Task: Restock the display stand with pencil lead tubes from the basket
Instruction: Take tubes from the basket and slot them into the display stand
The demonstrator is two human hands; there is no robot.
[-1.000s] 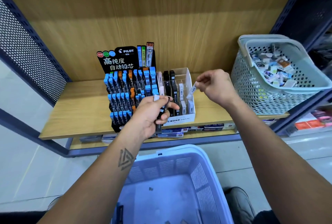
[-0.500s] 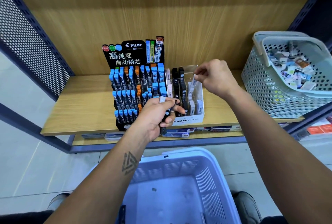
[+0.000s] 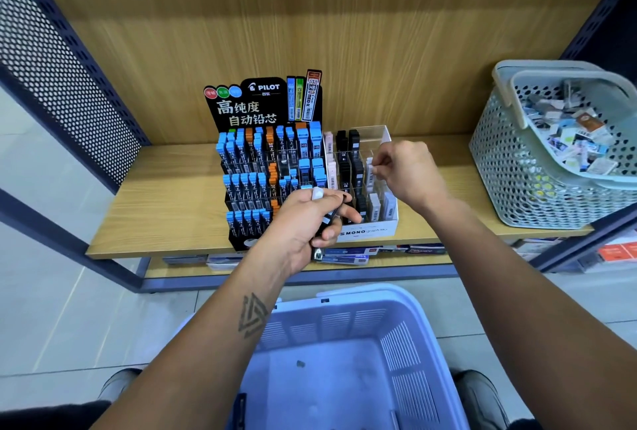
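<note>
Here, right hand (image 3: 408, 171) pinching white lead tube (image 3: 370, 169) upright over a right-column slot of MONO tray (image 3: 367, 231); left hand (image 3: 306, 219) clasping spare tubes (image 3: 319, 193), nearer the Pilot stand (image 3: 265, 167).

Bright, even indoor lighting; wide-angle view.
Soft shadows only; straight lines bow at the edges; slight blur at the corners.

**Bare forearms, one tattoo, dark shoes**

No sleeves are worn on either forearm. A dark geometric tattoo of nested triangles (image 3: 253, 315) is carried on the left forearm. Dark grey rounded shoes (image 3: 482, 398) and dark trousers are seen below
</note>
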